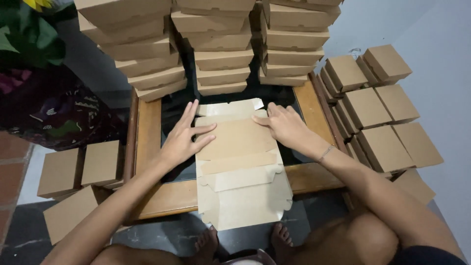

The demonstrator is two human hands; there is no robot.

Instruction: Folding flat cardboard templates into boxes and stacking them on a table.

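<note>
A flat, unfolded brown cardboard box blank point(239, 162) lies on a small wooden table with a dark glass top point(148, 132), its near end hanging over the table's front edge. My left hand point(184, 135) rests flat on the blank's left edge, fingers spread. My right hand point(285, 126) presses on the blank's upper right edge, fingers bent over the fold. Neither hand grips anything.
Three tall stacks of folded brown boxes point(221, 49) stand at the table's far end. More finished boxes point(378, 108) lie on the floor to the right, and a few boxes point(81, 172) to the left. My bare feet point(245, 240) sit under the table's near edge.
</note>
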